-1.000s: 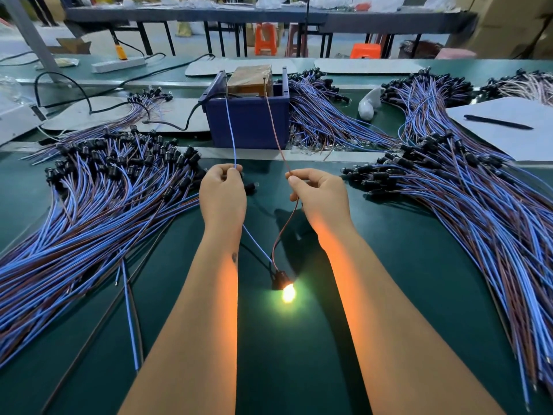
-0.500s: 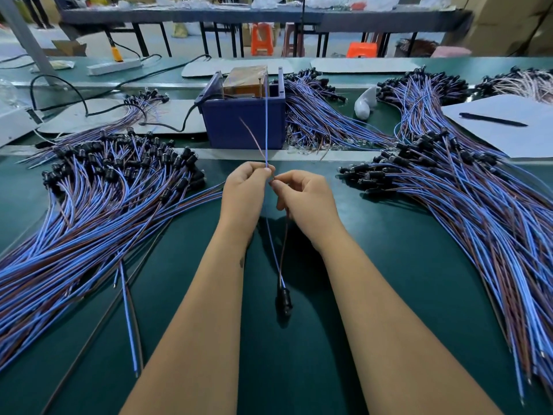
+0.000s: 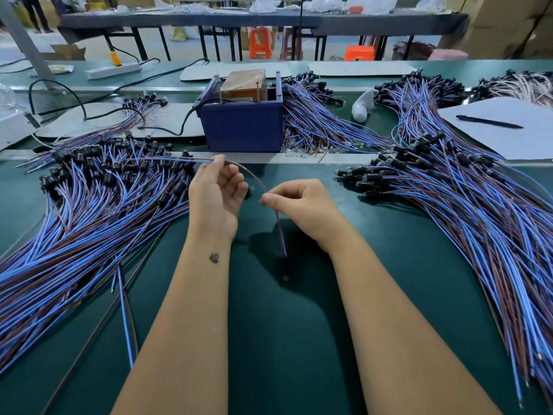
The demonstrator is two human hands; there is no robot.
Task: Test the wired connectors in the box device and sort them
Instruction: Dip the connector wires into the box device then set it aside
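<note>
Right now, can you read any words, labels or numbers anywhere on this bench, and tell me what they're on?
None can be read.
Brown block in the blue box: no legible label.
Paper under the pen: looks blank.
Mark on the left forearm: a small dark shape, not text.
Cartons behind: no print can be made out.

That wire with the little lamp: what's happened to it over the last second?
The lamp has gone dark. Both hands pulled the wire ends off the blue box and swung them left toward the left pile. The left hand and right hand still pinch it. Both piles stayed put.
</note>
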